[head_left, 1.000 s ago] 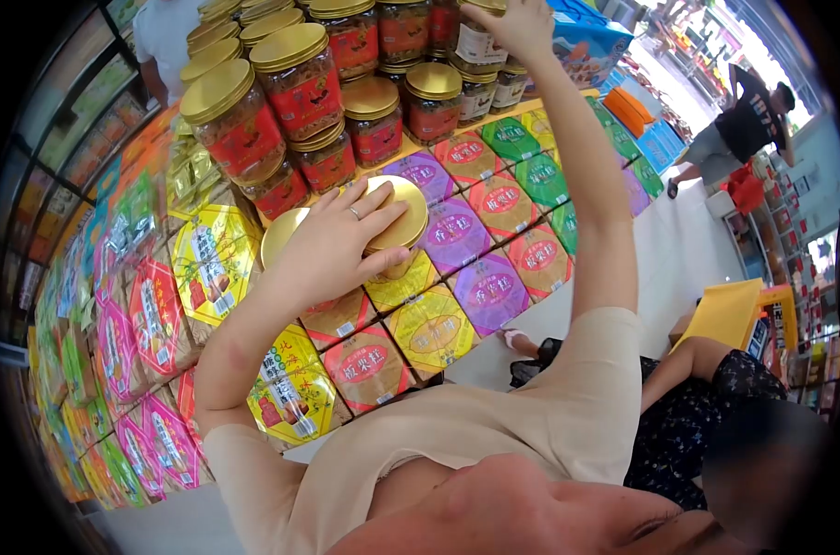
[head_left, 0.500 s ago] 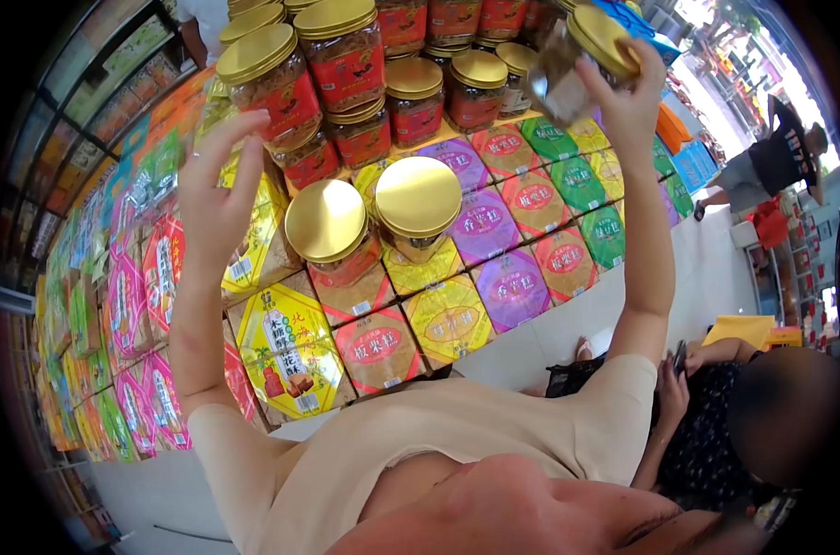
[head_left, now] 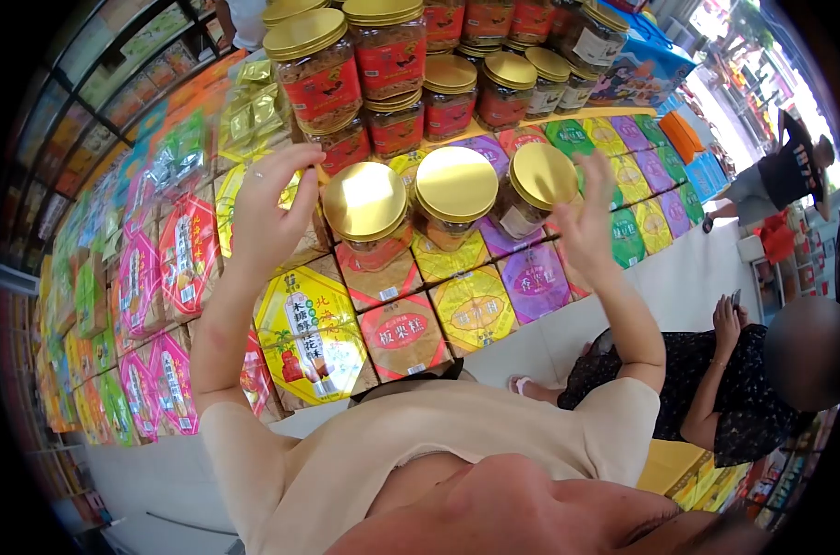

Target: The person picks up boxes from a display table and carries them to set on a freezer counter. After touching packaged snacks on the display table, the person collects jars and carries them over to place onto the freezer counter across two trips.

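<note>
Three jars with gold lids stand in a row on the boxes: a left jar (head_left: 365,202), a middle jar (head_left: 455,185) and a right jar (head_left: 542,176). My right hand (head_left: 588,222) is beside the right jar, fingers apart, with the thumb close to its lid; whether it still touches is unclear. My left hand (head_left: 274,199) hovers left of the left jar, fingers bent and apart, holding nothing. Beneath the jars lie patterned boxes, among them a yellow box (head_left: 475,310), a purple box (head_left: 534,277) and a brown-and-red box (head_left: 403,335).
Behind the row rise stacked red-label jars (head_left: 320,85). Further right is a white-label jar (head_left: 596,44) near a blue carton (head_left: 644,69). Colourful packets (head_left: 175,153) cover the left side. A seated person (head_left: 688,379) is at my right; another person (head_left: 783,171) stands beyond.
My right hand has come down and inward from the upper right, bringing the jar it held into line with the other two. My left hand has shifted slightly right, staying empty.
</note>
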